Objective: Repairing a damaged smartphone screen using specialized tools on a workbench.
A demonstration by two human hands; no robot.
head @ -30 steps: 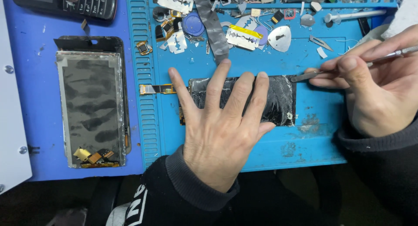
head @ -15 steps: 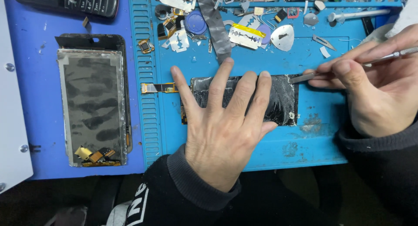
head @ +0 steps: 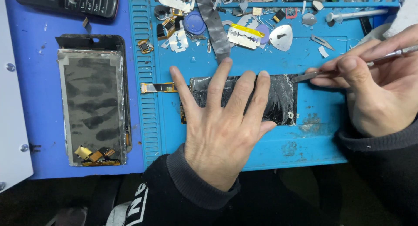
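Note:
My left hand lies flat with fingers spread on a cracked black phone screen that rests on a blue work mat. An orange flex cable sticks out of the screen's left end. My right hand grips a thin metal tool like a pen. The tool's flat tip touches the screen's upper right corner.
A second, grey phone panel lies on the darker blue mat at left. A black keypad phone is at top left. Razor blades, a white pick, a grey strip and several small parts litter the mat's far edge.
The view has drifted slightly. Both hands, the tool and the screen hold nearly the same positions.

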